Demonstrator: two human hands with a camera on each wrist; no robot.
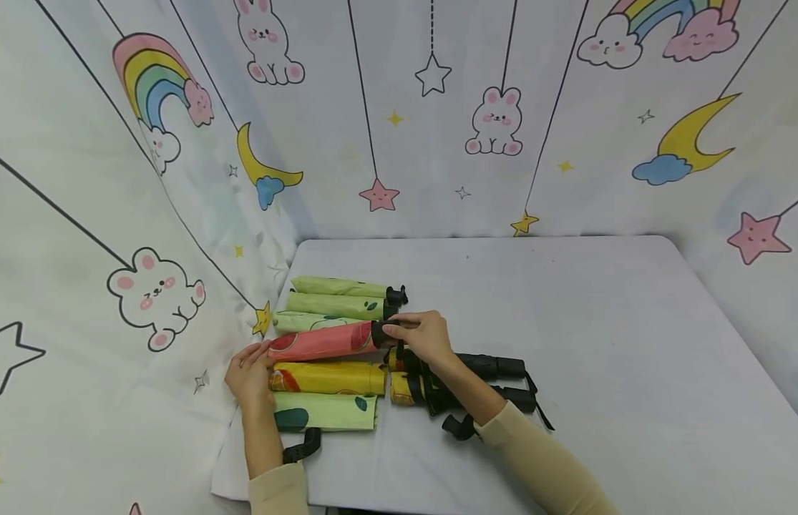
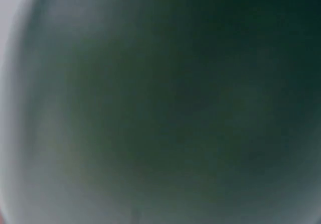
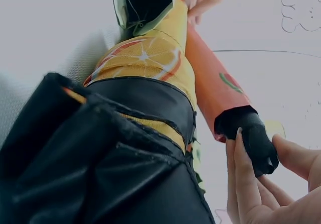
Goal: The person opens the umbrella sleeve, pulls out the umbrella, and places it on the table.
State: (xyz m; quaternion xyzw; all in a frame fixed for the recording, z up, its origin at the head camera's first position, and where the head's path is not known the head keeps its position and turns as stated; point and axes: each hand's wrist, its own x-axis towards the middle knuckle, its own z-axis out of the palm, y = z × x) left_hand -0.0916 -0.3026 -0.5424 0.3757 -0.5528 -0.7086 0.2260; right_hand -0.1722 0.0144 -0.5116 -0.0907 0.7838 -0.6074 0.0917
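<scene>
A red folded umbrella (image 1: 324, 342) with a watermelon print lies slanted across the row, its black handle (image 3: 251, 138) toward the right. My right hand (image 1: 424, 337) pinches that handle between thumb and fingers. At the other end, my left hand (image 1: 249, 375) grips the umbrella's tip. Just below it is a yellow folded umbrella (image 1: 331, 378) with an orange-slice print (image 3: 143, 58). Nearer still sits a light green folded umbrella (image 1: 328, 412), close to my left wrist. The left wrist view is a dark blur that hides the left hand's fingers.
Several light green folded umbrellas (image 1: 337, 306) lie in a row behind the red one. Black-and-yellow folded umbrellas (image 1: 495, 366) lie under and beside my right forearm. A black curved handle (image 1: 303, 445) is by my left wrist. White cloth (image 1: 598, 322) covers the table.
</scene>
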